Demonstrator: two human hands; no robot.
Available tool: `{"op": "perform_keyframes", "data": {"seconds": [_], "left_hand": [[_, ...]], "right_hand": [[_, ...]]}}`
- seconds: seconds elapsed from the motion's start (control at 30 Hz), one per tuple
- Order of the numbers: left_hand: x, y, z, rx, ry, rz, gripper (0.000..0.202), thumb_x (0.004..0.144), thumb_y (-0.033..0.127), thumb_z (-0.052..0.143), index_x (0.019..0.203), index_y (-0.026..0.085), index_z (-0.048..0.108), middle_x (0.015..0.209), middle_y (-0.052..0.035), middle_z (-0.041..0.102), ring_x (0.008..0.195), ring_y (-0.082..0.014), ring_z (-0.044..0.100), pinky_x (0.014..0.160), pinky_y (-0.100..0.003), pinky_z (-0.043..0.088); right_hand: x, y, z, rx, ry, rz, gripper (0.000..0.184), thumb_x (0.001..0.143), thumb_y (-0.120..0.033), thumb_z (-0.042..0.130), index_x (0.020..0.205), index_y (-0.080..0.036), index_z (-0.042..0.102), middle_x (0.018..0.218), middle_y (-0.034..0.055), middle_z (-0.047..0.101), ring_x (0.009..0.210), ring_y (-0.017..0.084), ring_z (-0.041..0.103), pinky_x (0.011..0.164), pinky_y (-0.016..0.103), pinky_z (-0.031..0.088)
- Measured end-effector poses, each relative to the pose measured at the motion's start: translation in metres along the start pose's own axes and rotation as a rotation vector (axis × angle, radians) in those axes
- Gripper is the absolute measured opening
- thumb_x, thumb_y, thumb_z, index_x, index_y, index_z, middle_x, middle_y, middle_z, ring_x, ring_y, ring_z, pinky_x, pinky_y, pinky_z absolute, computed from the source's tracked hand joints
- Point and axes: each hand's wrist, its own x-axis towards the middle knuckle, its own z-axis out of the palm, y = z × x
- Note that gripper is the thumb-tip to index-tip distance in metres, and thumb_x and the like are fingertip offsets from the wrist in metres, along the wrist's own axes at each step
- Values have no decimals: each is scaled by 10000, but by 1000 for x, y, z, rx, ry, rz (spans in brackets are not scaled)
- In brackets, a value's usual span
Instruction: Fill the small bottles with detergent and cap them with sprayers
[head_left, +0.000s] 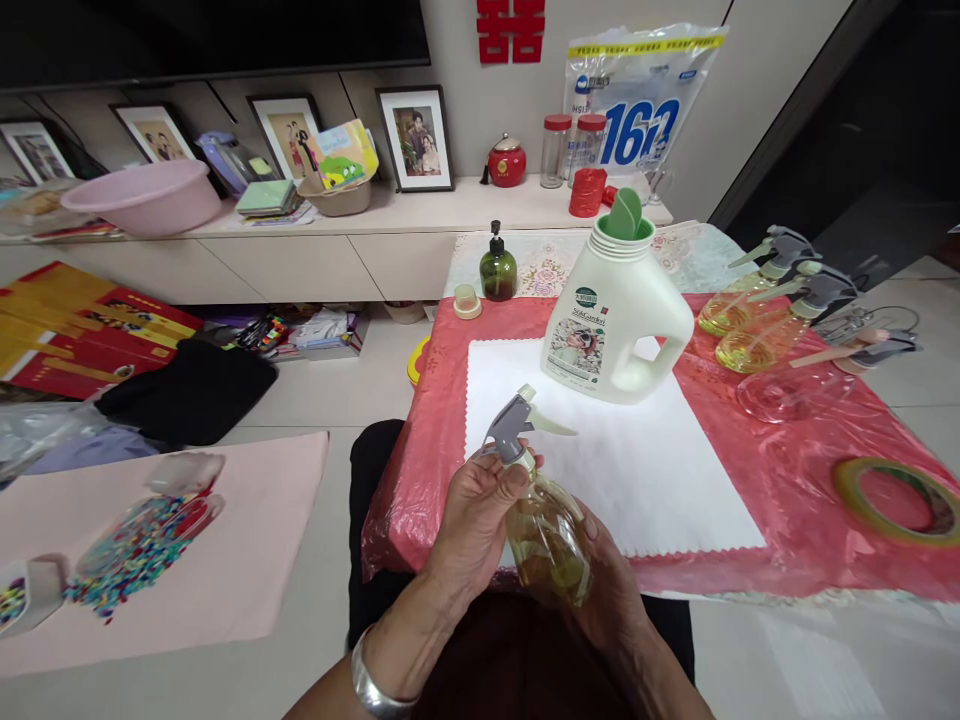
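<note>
A clear spray bottle [546, 535] with yellowish liquid is tilted in front of my body, over the near edge of the table. My left hand [474, 510], with a silver bangle on the wrist, pinches its grey trigger head [510, 425] at the collar. Wrapped round the lower right side of the body is my right hand [611, 580], its fingers partly hidden behind the bottle. Just beyond stands a big white detergent jug [611, 315] with a green spout, on a white scalloped sheet [675, 470].
Several filled spray bottles [757, 315] stand at the right, near a tape roll [900, 500]. A green pump bottle [498, 268] and a small cap [466, 302] are at the back left. Coloured beads [142, 550] lie on a pink mat [255, 560] at the left.
</note>
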Motion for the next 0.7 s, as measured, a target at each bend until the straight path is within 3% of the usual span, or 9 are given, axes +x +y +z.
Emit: {"op": "perform_keyframes", "data": {"seconds": [0.13,0.3,0.4,0.57,0.7], "left_hand": [[4,2,-7,0,-4,-37,345,589,304,962,856,170,789,925,-45,749,904,-187,681,896,-320,503],[8,5,-15,7,-136,-82,372,633,302,938,939,148,792,932,-80,752,910,-208,673,904,-346,486],[8,6,-14,-19,-174,-73,306,659,311,924,888,165,782,963,-85,748,940,-233,679,907,-369,488],[4,5,-11,-42,-172,-101,371,711,346,888,1010,162,767,958,-99,753,967,-244,677,871,-352,500],[2,3,-7,-27,-135,-63,349,718,383,884,972,170,775,990,-87,746,942,-225,678,827,-328,515]], "right_hand": [[-1,4,-3,37,0,29,456,864,-515,774,1228,-252,699,1194,97,609,1018,208,612,868,291,523],[-2,3,0,91,1,87,480,844,-556,789,1170,-215,700,1163,93,617,957,209,622,862,323,540],[-2,3,1,139,0,154,528,836,-594,785,1166,-196,682,1190,93,605,983,220,619,874,340,546],[0,3,2,134,4,163,620,831,-627,774,1254,-193,645,1220,108,590,1022,258,612,845,379,564],[1,1,6,92,12,104,569,836,-597,783,1224,-197,667,1243,96,582,1054,254,606,874,365,559]]}}
